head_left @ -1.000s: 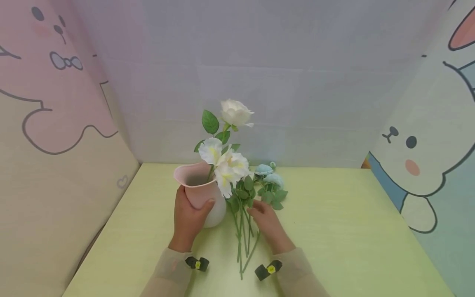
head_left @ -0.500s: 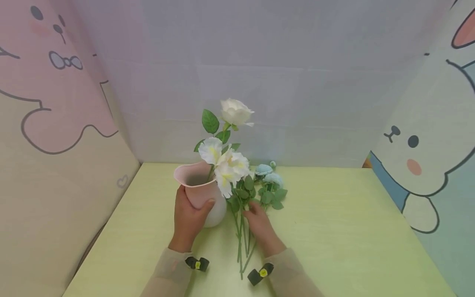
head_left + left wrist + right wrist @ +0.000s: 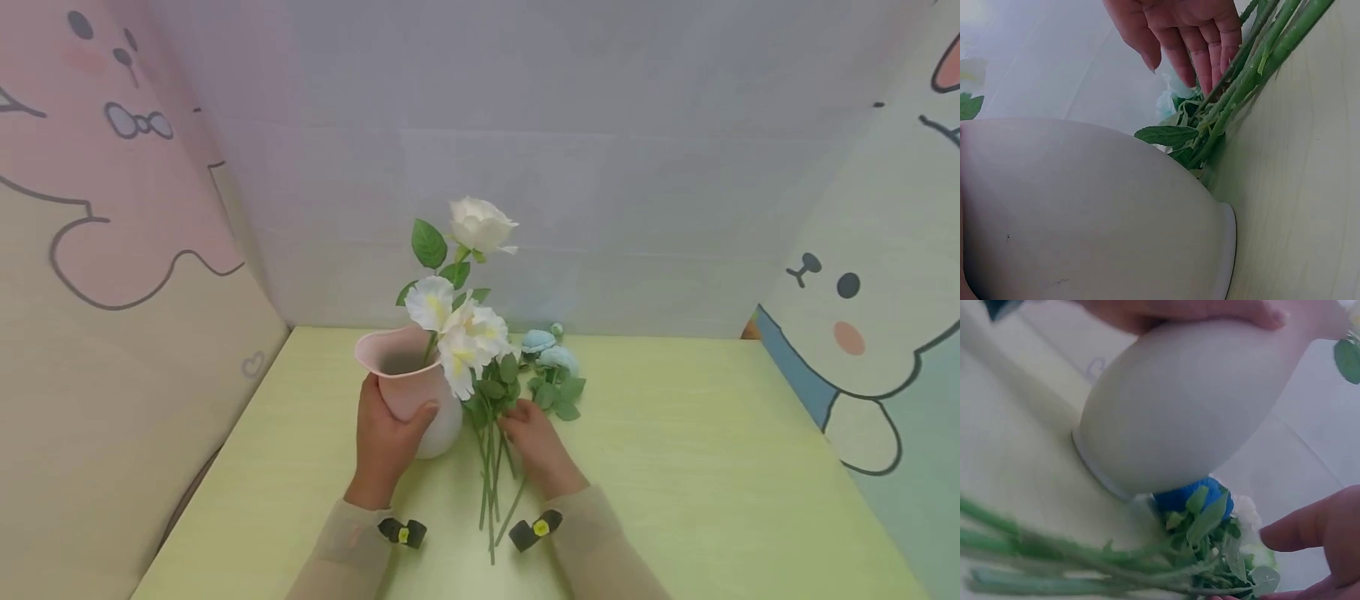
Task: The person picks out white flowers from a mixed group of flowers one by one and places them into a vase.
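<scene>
My left hand [image 3: 387, 442] grips the pink-and-white vase [image 3: 420, 408] round its side, thumb across the front. The vase stands upright on the table; a white rose [image 3: 482, 225] and a white iris-like flower [image 3: 471, 337] rise from its mouth area. Right of it lies a bunch of flowers with green stems [image 3: 486, 483] pointing toward me. My right hand [image 3: 536, 437] is at the leafy upper part of these stems. In the left wrist view the right hand [image 3: 1194, 37] has its fingers extended beside the stems; its thumb [image 3: 1297, 525] stands apart in the right wrist view.
Pale blue flowers [image 3: 558, 360] with green leaves lie behind my right hand. A deep blue flower [image 3: 1191, 495] shows beside the vase base in the right wrist view. The yellow table [image 3: 712, 467] meets a pale back wall [image 3: 645, 233] and cartoon-printed side panels.
My right hand moved left over the stems, then back to the right. The lower stems have spread slightly. My left hand keeps its hold on the vase.
</scene>
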Demonstrator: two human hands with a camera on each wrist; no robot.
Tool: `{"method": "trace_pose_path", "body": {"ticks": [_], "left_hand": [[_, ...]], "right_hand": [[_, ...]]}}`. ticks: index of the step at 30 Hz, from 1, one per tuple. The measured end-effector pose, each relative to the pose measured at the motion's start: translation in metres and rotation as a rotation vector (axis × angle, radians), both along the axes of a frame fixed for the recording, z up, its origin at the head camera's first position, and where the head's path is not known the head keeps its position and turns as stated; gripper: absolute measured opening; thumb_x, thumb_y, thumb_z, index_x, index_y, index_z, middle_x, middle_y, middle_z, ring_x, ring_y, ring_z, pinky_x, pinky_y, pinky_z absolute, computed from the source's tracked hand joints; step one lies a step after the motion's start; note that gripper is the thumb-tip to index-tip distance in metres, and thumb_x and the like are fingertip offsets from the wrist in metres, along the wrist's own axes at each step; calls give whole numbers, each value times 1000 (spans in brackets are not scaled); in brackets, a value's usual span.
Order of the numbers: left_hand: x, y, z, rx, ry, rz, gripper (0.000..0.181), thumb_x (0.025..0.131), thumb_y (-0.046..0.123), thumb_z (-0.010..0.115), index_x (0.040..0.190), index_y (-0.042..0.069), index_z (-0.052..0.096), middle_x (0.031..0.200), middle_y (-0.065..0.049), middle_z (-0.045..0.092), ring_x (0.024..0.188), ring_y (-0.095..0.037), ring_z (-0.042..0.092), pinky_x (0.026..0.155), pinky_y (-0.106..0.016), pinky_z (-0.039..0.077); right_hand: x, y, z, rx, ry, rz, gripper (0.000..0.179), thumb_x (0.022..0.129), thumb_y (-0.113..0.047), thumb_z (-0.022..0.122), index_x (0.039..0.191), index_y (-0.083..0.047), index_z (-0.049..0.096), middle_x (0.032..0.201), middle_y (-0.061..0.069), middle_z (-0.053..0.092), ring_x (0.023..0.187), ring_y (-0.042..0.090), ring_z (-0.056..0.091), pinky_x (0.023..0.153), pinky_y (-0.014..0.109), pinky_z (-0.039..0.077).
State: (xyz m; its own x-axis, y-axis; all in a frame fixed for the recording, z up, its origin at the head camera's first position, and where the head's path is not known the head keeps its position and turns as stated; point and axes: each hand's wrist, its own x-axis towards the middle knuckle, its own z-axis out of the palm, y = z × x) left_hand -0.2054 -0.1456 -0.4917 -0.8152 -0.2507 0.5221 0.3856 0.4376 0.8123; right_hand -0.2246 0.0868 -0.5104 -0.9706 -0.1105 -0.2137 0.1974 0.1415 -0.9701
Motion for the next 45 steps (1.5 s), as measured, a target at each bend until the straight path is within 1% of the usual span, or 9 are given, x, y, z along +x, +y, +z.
{"method": "trace_pose_path", "body": {"ticks": [5,8,14,18,25,31,36,40,45], "left_hand": [[1,1,1,-7,0,18,93,74,29,92,148,6,41,136,-9,54,111,-26,56,92,-51,44],[1,0,1,-9,6,15,93,74,29,92,148,6,41,136,-9,54,111,-26,56,91,-51,45],[-1,0,1,-14,9,5,93,74,30,92,148,5,41,136,-9,55,111,-26,56,92,-51,45],[0,1,0,-13,-1,11,94,73,32,92,148,5,41,136,-9,54,111,-26,55,92,-50,44],[-1,1,1,-13,12,3,93,74,31,92,148,5,41,136,-9,55,110,-26,57,91,-51,45],[0,1,1,2,-3,5,94,74,31,92,148,6,41,136,-9,55,110,-25,56,91,-50,44],[0,1,0,7,6,0,95,73,31,92,149,6,41,137,-9,54,111,-26,55,92,-48,43],[0,1,0,-6,6,14,95,73,32,92,148,4,41,136,-10,55,110,-26,55,91,-48,43],[-1,2,0,-3,-3,10,95,73,30,92,148,5,41,137,-10,54,111,-26,55,92,-50,44]], "right_hand": [[-10,-5,0,278,50,18,62,99,-17,62,149,12,37,136,31,57,126,47,55,106,56,43],[-16,-9,-2,403,86,22,55,99,-16,62,143,13,46,127,27,62,118,44,60,99,55,48],[-23,-11,-8,524,171,-8,36,93,-6,60,124,12,63,110,22,69,96,34,64,88,51,53],[-24,-10,-9,493,167,-18,38,89,-2,56,123,11,65,112,23,69,93,31,63,88,50,53],[-28,-10,-14,458,112,-42,37,88,-5,62,123,8,64,105,16,69,94,31,65,85,48,54],[-29,-7,-16,387,107,-76,36,85,-4,66,119,5,59,109,20,68,95,34,66,80,45,55],[-25,-3,-13,280,96,-87,39,85,-4,67,121,7,57,110,20,69,99,34,67,82,44,56],[-21,1,-8,218,91,-67,38,87,-5,66,123,7,62,111,18,70,94,28,69,81,41,57],[-14,6,2,47,70,-33,38,94,-2,62,130,11,59,118,26,67,91,29,71,80,38,59]]}}
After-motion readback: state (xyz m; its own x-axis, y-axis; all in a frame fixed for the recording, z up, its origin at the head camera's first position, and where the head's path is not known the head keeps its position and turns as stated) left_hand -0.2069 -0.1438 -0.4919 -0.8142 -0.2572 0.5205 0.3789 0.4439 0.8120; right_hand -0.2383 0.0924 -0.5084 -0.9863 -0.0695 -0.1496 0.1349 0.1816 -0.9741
